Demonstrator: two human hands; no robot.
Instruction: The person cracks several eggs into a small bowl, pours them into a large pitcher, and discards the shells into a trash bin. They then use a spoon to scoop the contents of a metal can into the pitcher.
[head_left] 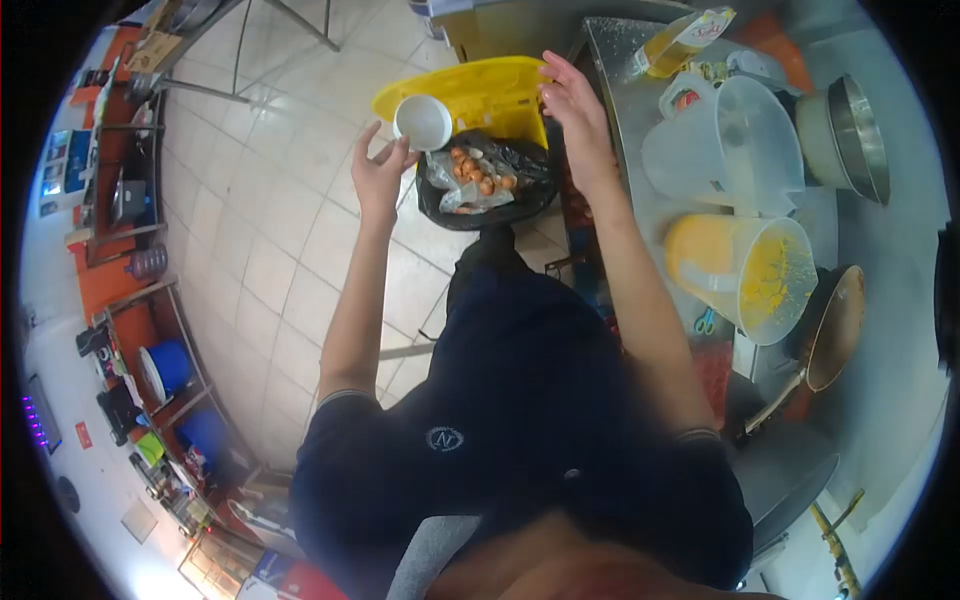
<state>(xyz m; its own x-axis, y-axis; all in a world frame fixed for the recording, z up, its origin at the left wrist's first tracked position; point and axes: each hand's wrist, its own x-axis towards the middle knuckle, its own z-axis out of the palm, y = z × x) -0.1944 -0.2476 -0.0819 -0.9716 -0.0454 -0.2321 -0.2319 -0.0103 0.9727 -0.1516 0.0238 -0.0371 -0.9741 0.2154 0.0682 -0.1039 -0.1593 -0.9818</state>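
My left hand point(383, 175) is raised with its fingers apart, beside a small white bowl point(423, 122); the thumb or fingertips overlap the bowl's lower left rim, and a grip cannot be made out. Below the bowl, a bin lined with a black bag point(535, 185) holds clear plastic and several brown eggshells point(470, 168). Its yellow lid point(500, 85) stands open behind. To the right of the lid, my right hand point(575, 105) is empty, with its fingers spread, near the edge of the metal counter point(625, 120).
On the counter at right are an oil bottle point(685, 42), a large translucent jug point(730, 145), a container with yellow residue point(740, 265), metal pots point(850, 140), a pan point(836, 328) and scissors point(705, 321). Shelves point(125, 235) line the left wall.
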